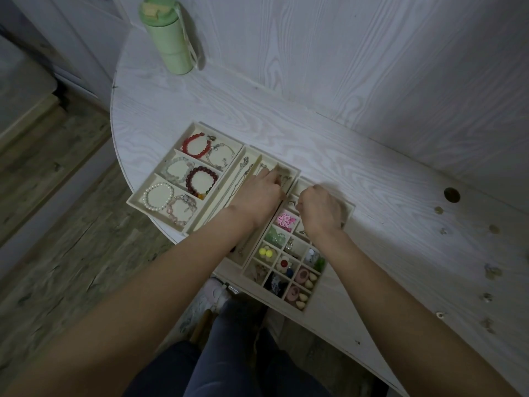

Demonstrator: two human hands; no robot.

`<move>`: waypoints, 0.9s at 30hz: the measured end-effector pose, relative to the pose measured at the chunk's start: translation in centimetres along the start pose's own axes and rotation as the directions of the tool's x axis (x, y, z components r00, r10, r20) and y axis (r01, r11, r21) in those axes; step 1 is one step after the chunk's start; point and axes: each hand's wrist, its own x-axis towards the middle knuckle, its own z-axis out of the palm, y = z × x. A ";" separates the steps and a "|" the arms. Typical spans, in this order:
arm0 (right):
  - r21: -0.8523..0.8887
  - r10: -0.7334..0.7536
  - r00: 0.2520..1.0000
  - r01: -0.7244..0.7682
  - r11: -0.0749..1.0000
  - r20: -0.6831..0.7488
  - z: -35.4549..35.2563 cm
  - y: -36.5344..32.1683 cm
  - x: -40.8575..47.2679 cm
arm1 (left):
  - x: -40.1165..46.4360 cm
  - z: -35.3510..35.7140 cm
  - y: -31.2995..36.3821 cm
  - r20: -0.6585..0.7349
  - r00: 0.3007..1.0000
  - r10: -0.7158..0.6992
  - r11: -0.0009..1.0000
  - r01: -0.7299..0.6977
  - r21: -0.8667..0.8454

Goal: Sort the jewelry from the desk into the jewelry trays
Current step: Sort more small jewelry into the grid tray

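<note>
We start with the white wood-grain desk (329,156), rounded at its left end; on it sit three cream jewelry trays side by side, pushed together so that one reach covers them all; the bracelet tray (137,200) at left keeps beaded bracelets in three wide bays, among them a red bead bracelet (197,145) and a pearl bracelet (158,196); the middle necklace tray (248,151) has long narrow lanes, which we judge suit chains laid out straight; the small-grid tray (310,300) at right holds earrings and charms, one kind per cell, such as a pink flower piece (284,220) and yellow ball earrings (265,252). A green bottle (167,35) stands well apart at the back; we can read no writing on it or on anything else. Our left hand (259,193) lies over the necklace lanes, fingertips curled at a chain near the far end, seemingly pinching it, though the grasp is partly hidden; our right hand (320,209) is clenched above the grid's far cells; whether it grasps anything we cannot tell.
</note>
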 end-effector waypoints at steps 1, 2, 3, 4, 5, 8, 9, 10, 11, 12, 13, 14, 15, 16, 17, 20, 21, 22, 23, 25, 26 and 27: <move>-0.002 -0.001 1.000 0.001 1.000 -0.001 0.0 0.1 0.0 | 0.0 0.1 0.0 -0.003 1.000 0.002 1.000 -0.002 0.001; -0.001 0.001 1.000 -0.001 1.000 0.001 0.1 0.2 0.0 | 0.0 0.1 -0.1 -0.006 1.000 0.002 1.000 -0.002 -0.003; 0.004 0.004 1.000 -0.004 1.000 0.004 0.0 0.3 -0.1 | 0.0 0.0 0.0 -0.007 1.000 0.001 1.000 -0.001 -0.012; 0.008 0.004 1.000 -0.004 1.000 0.007 0.0 0.3 -0.1 | 0.0 0.0 0.0 -0.007 1.000 0.005 1.000 -0.005 -0.027; 0.008 0.001 1.000 -0.001 1.000 0.006 0.0 0.3 -0.1 | -0.1 0.0 0.0 -0.003 1.000 0.012 0.999 -0.012 -0.035; 0.022 -0.003 1.000 0.003 1.000 0.006 0.1 0.2 -0.2 | 0.0 0.2 0.1 0.031 0.999 0.032 0.999 -0.032 -0.014; 0.027 -0.004 1.000 0.004 1.000 0.001 0.0 0.3 -0.2 | 0.0 0.3 0.1 0.044 0.999 0.032 0.999 -0.032 -0.007; 0.032 -0.002 1.000 0.003 0.999 -0.008 -0.1 0.4 -0.3 | 0.0 0.3 0.1 0.052 0.998 0.031 1.000 -0.031 -0.002; 0.048 0.002 1.000 -0.001 0.999 -0.023 -0.3 0.6 -0.5 | 0.0 0.2 0.2 0.058 0.998 0.031 0.999 -0.032 0.004; 0.075 0.009 0.999 -0.006 0.997 -0.039 -0.5 0.8 -0.7 | 0.0 0.2 0.3 0.059 0.998 0.030 1.000 -0.030 0.009; 0.123 0.029 0.998 -0.022 0.992 -0.057 -0.8 1.2 -1.0 | 0.1 0.0 0.6 0.063 0.997 0.034 0.999 -0.035 0.010; 0.178 0.053 0.996 -0.039 0.983 -0.072 -1.1 1.8 -1.2 | 0.2 -0.2 0.9 0.067 0.997 0.039 0.999 -0.040 0.010; 0.226 0.080 0.993 -0.059 0.972 -0.085 -1.5 2.6 -1.5 | 0.4 -0.5 1.5 0.068 0.997 0.043 0.999 -0.044 0.010; 0.265 0.109 0.991 -0.084 0.961 -0.081 -1.9 3.6 -1.8 | 0.8 -0.8 2.2 0.069 0.997 0.046 0.999 -0.047 0.013; 0.294 0.137 0.988 -0.112 0.949 -0.066 -2.3 4.6 -2.1 | 1.1 -1.2 2.9 0.067 0.997 0.048 0.999 -0.049 0.018; 0.376 0.259 0.965 -0.225 0.899 -0.040 -3.0 8.4 -3.7 | 2.6 -2.0 6.2 0.049 0.995 0.091 0.996 -0.092 0.013; 0.409 0.301 0.953 -0.258 0.875 -0.042 -3.2 9.6 -4.3 | 3.2 -2.2 7.4 0.054 0.993 0.102 0.995 -0.102 -0.012; 0.437 0.346 0.937 -0.292 0.851 -0.047 -3.3 11.0 -5.1 | 3.8 -2.4 8.9 0.059 0.992 0.110 0.993 -0.108 -0.048; 0.455 0.390 0.920 -0.328 0.828 -0.048 -3.5 12.5 -5.9 | 4.5 -2.6 10.4 0.054 0.991 0.119 0.990 -0.114 -0.088; 0.491 0.447 0.893 -0.368 0.790 -0.048 -3.7 15.7 -7.2 | 6.0 -2.5 13.5 0.036 0.988 0.152 0.976 -0.145 -0.162; 0.514 0.469 0.882 -0.379 0.770 -0.053 -3.8 17.3 -7.8 | 6.8 -2.3 15.0 0.031 0.984 0.175 0.968 -0.167 -0.189; 0.527 0.496 0.866 -0.394 0.753 -0.062 -3.9 18.8 -8.3 | 7.7 -2.0 16.6 0.031 0.980 0.198 0.960 -0.187 -0.209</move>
